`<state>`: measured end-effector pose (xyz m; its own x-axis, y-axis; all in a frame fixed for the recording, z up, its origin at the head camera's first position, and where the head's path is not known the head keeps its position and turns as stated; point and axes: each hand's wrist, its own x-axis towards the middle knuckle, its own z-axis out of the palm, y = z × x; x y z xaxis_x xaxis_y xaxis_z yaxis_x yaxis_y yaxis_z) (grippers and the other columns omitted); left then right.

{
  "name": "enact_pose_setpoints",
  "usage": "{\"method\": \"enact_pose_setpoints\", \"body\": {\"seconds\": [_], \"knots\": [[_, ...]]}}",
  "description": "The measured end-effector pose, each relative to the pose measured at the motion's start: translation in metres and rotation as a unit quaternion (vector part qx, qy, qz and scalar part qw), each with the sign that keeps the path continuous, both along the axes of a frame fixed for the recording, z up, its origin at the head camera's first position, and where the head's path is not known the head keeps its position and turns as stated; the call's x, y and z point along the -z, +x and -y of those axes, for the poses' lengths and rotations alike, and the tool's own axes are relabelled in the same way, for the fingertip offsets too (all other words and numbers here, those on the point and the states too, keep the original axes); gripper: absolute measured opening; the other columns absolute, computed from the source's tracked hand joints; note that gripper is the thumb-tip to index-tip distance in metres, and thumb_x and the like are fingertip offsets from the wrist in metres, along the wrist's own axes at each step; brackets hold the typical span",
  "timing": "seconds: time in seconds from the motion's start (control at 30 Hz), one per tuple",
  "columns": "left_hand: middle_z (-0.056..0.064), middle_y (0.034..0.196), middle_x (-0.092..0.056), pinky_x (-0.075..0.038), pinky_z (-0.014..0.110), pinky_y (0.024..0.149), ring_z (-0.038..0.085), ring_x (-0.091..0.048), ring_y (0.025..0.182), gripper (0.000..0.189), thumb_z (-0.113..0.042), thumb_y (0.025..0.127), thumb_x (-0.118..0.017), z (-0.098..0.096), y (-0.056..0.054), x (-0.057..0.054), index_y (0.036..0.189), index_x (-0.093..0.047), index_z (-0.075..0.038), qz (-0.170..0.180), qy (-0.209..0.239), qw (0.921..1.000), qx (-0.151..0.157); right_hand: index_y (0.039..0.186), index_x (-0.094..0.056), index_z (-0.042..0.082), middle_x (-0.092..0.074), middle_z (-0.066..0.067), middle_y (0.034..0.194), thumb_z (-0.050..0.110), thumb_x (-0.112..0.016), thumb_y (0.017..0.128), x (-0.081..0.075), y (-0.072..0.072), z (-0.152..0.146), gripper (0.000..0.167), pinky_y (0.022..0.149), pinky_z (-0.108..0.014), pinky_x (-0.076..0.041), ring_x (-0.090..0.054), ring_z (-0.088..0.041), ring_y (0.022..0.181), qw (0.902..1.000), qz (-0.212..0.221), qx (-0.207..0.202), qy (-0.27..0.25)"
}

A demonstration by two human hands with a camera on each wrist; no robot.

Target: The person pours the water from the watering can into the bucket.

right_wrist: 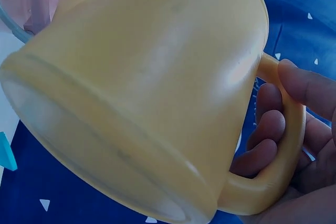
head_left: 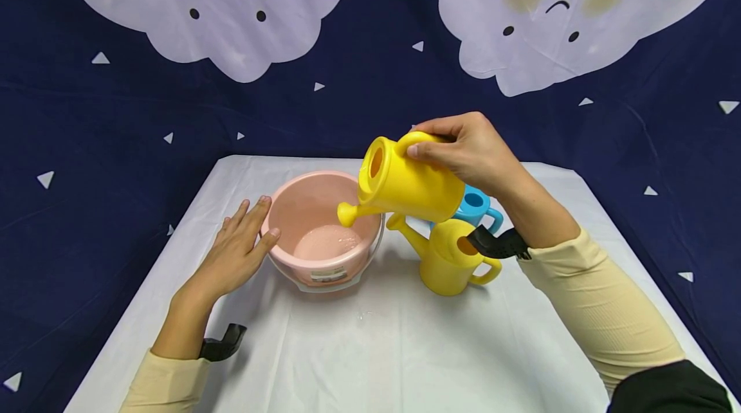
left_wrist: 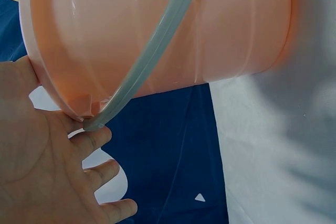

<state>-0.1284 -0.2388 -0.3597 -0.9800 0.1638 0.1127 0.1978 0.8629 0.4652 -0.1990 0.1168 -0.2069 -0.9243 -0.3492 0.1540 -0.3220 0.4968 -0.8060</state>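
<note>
My right hand (head_left: pixel 471 146) grips the handle of a yellow watering can (head_left: pixel 413 184), its fingers curled round it in the right wrist view. The can is tilted, with its spout over a pink bucket (head_left: pixel 327 268). A little liquid lies in the bottom of the bucket. My left hand (head_left: pixel 234 249) touches the bucket's left rim with straight, spread fingers. The left wrist view shows the bucket's grey handle (left_wrist: pixel 152 51) hanging down its side, close to the fingers. No stream from the spout can be made out.
A second yellow watering can (head_left: pixel 446 265) stands upright right of the bucket. Behind it is a blue watering can (head_left: pixel 475 204), partly hidden. White cloth covers the table (head_left: pixel 359 361); a dark blue curtain (head_left: pixel 382 104) with clouds hangs behind. Small drops lie on the cloth.
</note>
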Motion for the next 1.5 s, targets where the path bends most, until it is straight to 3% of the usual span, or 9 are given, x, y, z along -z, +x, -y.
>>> {"method": "enact_pose_setpoints", "body": {"seconds": [1.23, 1.5], "knots": [[0.009, 0.16, -0.012, 0.0, 0.062, 0.115, 0.033, 0.0, 0.149, 0.065, -0.05, 0.1, -0.03, -0.0003, -0.0001, -0.0015, 0.153, -0.009, -0.018, 0.006, 0.004, 1.0, 0.0, 0.105, -0.073, 0.02, -0.072, -0.002, 0.097, 0.031, -0.071, 0.084, -0.0047, 0.0029, 0.0049, 0.023, 0.074, -0.024, -0.055, -0.064, -0.015, 0.083, 0.9984, -0.027, -0.006, 0.049], [0.009, 0.16, -0.013, -0.001, 0.063, 0.115, 0.034, -0.001, 0.149, 0.065, -0.05, 0.1, -0.03, -0.0002, -0.0003, -0.0001, 0.153, -0.009, -0.019, 0.005, 0.003, 1.0, -0.001, 0.107, -0.073, 0.021, -0.071, -0.001, 0.109, 0.031, -0.07, 0.084, -0.004, 0.0022, 0.0037, 0.025, 0.084, -0.026, -0.054, -0.064, -0.011, 0.097, 0.9985, -0.025, -0.008, 0.048]]}}
